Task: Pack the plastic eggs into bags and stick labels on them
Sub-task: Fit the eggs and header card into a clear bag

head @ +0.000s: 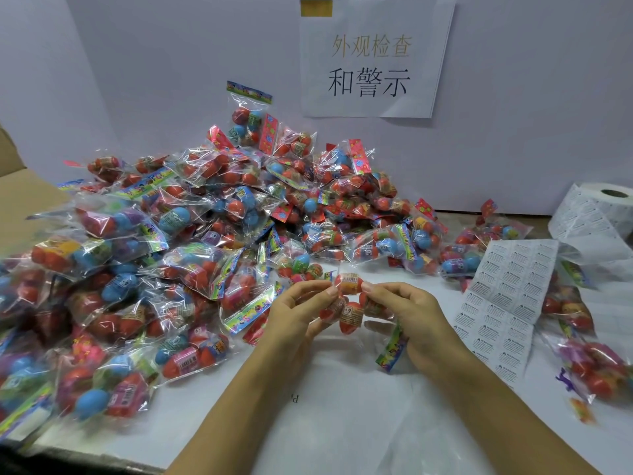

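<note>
Both my hands hold one clear bag of red plastic eggs (350, 315) above the white table (342, 406). My left hand (301, 311) grips the bag's left side, fingertips pinching near the top egg. My right hand (407, 317) grips the right side, and the bag's colourful header card (390, 347) hangs below its palm. A strip of white warning labels (507, 303) lies just right of my right hand, unrolled from a label roll (596, 214) at the far right.
A large heap of packed egg bags (205, 234) covers the left and middle of the table up to the back wall. More bags (596, 368) lie at the right edge. A cardboard box (20, 200) stands far left. A paper sign (373, 60) hangs on the wall.
</note>
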`<state>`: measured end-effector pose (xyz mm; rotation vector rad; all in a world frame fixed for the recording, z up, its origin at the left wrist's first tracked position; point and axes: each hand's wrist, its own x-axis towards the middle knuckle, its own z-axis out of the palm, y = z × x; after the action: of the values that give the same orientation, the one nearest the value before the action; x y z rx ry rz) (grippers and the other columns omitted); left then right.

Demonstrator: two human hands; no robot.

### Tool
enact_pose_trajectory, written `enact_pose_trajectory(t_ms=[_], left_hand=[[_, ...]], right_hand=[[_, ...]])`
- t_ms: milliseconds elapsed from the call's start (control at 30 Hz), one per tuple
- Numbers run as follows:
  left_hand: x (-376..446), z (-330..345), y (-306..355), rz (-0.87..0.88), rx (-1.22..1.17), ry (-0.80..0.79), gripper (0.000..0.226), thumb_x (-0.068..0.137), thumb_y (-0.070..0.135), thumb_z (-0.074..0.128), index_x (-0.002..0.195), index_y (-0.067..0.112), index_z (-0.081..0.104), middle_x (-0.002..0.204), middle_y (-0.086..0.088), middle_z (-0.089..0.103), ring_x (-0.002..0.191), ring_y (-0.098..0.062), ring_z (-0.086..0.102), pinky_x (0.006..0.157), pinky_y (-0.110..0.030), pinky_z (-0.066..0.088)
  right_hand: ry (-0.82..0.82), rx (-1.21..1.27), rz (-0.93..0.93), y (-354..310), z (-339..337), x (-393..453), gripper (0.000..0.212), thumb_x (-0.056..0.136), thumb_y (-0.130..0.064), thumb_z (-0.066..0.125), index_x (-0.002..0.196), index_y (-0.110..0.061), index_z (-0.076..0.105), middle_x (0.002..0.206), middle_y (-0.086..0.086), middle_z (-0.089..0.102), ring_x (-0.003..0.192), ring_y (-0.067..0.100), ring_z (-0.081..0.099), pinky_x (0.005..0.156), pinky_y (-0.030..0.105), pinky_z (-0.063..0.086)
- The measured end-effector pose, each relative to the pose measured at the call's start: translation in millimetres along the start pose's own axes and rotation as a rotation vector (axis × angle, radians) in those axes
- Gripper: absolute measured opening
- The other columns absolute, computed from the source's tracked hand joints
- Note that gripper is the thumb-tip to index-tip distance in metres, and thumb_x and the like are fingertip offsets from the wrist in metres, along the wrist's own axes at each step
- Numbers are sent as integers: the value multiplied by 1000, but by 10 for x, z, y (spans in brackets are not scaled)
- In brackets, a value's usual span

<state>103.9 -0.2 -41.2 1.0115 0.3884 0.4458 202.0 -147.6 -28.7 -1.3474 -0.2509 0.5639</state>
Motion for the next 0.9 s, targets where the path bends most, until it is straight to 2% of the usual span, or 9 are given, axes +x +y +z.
enact_pose_trajectory(t_ms=[133,233,400,500,600,700,767,833,900], left_hand=[[27,-16,11,-8,-22,26,37,83,-3,71,118,5,69,102,-10,78,88,-20,75,68,-29,60],[27,-21,21,-7,6,25,41,88,-11,61,125,5,67,110,-11,75,93,-20,73,73,-31,59],[-11,2,9,61,76,-16,43,83,-19,57,100,14,80,94,-10,76,79,-19,69,76,-30,56],[-16,-19,-11,66,84,-36,45,85,-19,58,92,18,81,98,-5,77,86,-17,72,81,-38,56],[-4,-15,-18,91,108,-64,49,85,-24,55,79,17,83,99,-2,78,91,-15,74,82,-33,61],[24,-17,-5,140,75,-54,41,80,-22,53,66,8,78,99,-3,76,93,-14,73,73,-28,59],[31,-25,-4,178,27,-23,29,81,-17,60,69,5,75,95,-9,75,91,-20,71,74,-32,60],[16,-29,-4,251,33,16,18,79,-11,71,81,6,72,95,-12,73,92,-26,69,78,-36,61],[0,-18,-12,332,101,44,29,69,0,78,94,9,68,101,-11,71,101,-27,66,93,-46,57]], right_hand=[[-15,51,-1,-37,-10,1,55,62,-32,84,105,-2,70,88,11,77,77,20,75,61,30,59],[-64,-45,-6,-93,-44,-12,58,56,-38,85,103,-6,72,91,9,78,81,20,75,63,28,59],[-72,-150,-123,-119,-62,-26,43,59,-25,86,99,-16,73,88,-2,74,81,13,68,71,23,51],[-32,-275,-221,-99,-91,-23,32,73,-7,85,97,-26,75,96,-12,73,89,1,64,74,13,46],[14,-353,-273,-79,-102,-28,28,77,-7,84,91,-29,75,96,-19,72,99,-12,59,73,6,42],[11,-381,-339,-85,-100,-36,20,77,-4,84,84,-21,75,96,-8,73,96,1,64,79,10,46],[-1,-455,-394,-90,-86,-65,17,79,-5,83,79,-20,74,104,-8,70,100,2,64,86,20,47],[-4,-629,-478,-80,-70,-77,19,82,-9,82,76,-25,72,114,-13,63,112,3,57,89,14,41],[2,-774,-552,-61,-51,-87,26,83,-10,80,74,-31,67,121,-12,57,119,7,48,92,4,31]])
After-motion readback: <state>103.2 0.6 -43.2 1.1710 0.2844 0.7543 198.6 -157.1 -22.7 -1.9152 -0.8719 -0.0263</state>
